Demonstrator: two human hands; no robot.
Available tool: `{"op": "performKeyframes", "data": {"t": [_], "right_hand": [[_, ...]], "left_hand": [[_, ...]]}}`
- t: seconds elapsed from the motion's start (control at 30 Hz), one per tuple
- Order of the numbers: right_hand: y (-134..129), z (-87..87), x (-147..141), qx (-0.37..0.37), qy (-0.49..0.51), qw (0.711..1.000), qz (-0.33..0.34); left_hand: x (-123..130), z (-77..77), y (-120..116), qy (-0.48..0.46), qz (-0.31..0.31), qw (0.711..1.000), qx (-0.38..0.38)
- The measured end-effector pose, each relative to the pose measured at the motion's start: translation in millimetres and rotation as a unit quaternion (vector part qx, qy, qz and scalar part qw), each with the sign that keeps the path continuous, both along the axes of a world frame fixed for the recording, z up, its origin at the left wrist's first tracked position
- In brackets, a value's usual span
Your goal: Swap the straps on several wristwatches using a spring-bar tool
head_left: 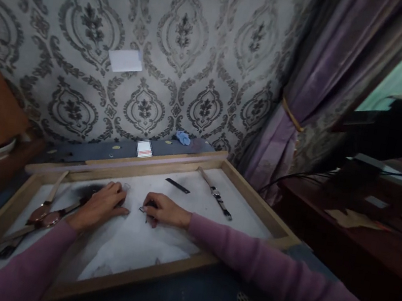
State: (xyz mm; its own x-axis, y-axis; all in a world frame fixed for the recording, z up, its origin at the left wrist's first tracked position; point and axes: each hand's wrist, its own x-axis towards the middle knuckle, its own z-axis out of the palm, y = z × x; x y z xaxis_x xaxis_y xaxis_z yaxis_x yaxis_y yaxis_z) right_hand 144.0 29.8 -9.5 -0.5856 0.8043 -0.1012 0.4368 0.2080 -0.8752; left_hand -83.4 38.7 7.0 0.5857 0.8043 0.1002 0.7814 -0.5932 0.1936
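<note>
The small dark piece with a bright metal edge (142, 209) is at the centre of the frame, pinched between the thumb and fingers of the right hand (160, 209); what exactly it is, the grip hides. Just left of it, the left hand (101, 207) lies low over the white lining (139, 243), fingers bent together and thumb apart; I cannot see anything clamped in it.

The likeliest mishap is a slip: a piece this small, held by the fingertips, could drop and be lost against the soft-looking, rumpled lining. The left wrist lies close to the brown-dialled wristwatches (51, 219) at the left of the frame — a sideways sweep could drag their straps or scuff the glass. The flat dark strip (177, 185) and the strapped wristwatch (216, 193), upper right of the hands, look safer, though the right sleeve could catch the wooden tray frame (256, 199).

As for writing, none can be read: the white packet (144, 149) behind the tray is blurred into blocks — only a reddish band shows — and the pale card (125, 61) on the wallpaper, upper left, looks blank.
</note>
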Motion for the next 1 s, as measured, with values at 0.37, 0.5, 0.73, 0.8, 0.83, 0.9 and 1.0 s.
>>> {"op": "performKeyframes", "data": {"t": [0.37,0.5,0.73,0.8,0.83,0.9,1.0], "right_hand": [[2.4,-3.8,-2.8,-0.108,0.127,0.986,-0.01],[1.5,-2.3,-10.4,-0.107,0.147,0.983,-0.002],[9.6,21.4,4.7,-0.109,0.208,0.972,-0.011],[17.1,27.4,17.2,-0.103,0.233,0.966,-0.047],[20.9,29.2,23.3,-0.101,0.247,0.961,-0.068],[26.8,30.5,33.6,-0.102,0.269,0.952,-0.107],[30.6,29.5,42.6,-0.111,0.289,0.94,-0.141]], "left_hand": [[2.6,5.9,-5.3,-0.074,-0.01,0.995,-0.058],[14.2,9.7,-9.2,-0.136,0.0,0.987,-0.085],[34.3,9.7,3.8,-0.311,0.04,0.943,-0.114],[36.3,6.1,7.6,-0.348,0.057,0.93,-0.107],[37.6,4.0,7.3,-0.355,0.057,0.927,-0.104],[41.8,0.0,1.9,-0.344,0.039,0.933,-0.103],[51.3,-4.0,-14.0,-0.291,-0.003,0.952,-0.094]]}}
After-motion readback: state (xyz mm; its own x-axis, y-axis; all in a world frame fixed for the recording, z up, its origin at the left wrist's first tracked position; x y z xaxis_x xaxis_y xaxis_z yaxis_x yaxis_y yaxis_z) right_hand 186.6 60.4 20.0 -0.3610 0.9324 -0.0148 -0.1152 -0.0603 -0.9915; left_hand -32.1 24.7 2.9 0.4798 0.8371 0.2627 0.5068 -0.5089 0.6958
